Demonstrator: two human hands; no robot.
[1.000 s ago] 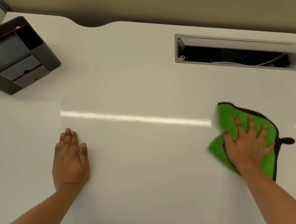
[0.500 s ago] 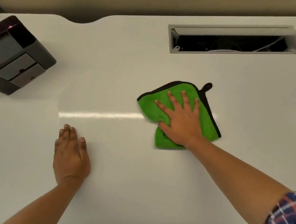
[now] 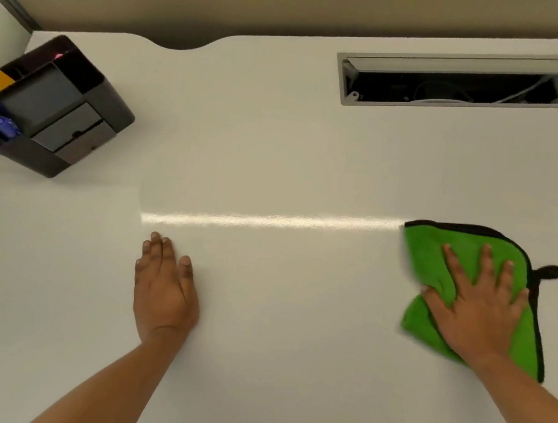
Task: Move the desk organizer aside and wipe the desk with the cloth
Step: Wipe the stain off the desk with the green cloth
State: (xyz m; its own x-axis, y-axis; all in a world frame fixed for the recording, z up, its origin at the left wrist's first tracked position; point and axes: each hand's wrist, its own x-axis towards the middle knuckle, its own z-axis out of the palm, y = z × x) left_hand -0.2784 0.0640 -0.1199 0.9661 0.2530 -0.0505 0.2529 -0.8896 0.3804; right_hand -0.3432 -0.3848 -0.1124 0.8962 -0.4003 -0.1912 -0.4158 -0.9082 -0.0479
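Two hands are on the white desk [image 3: 276, 162], and both lie flat with fingers spread, neither curled around anything. Your left hand [image 3: 164, 287] rests bare on the surface near the middle front, bracing you. Your right hand [image 3: 477, 308] presses down on the green microfiber cloth [image 3: 437, 262], which lies folded under your palm toward the right side, its black edging and small hanging loop [image 3: 552, 272] pointing right. The black desk organizer [image 3: 60, 112] already sits well apart at the far left corner, against the partition, with pens and a yellow pad in its compartments, so moving it aside looks finished and wiping is the step in hand. Blur along the cloth's left edge suggests it is sliding, though you cannot read the direction from this view. For the next pass, keep your palm weight even so the cloth does not bunch, work the uncovered stretch toward your left hand, and stay clear of the open cable tray [image 3: 455, 88] at the back.
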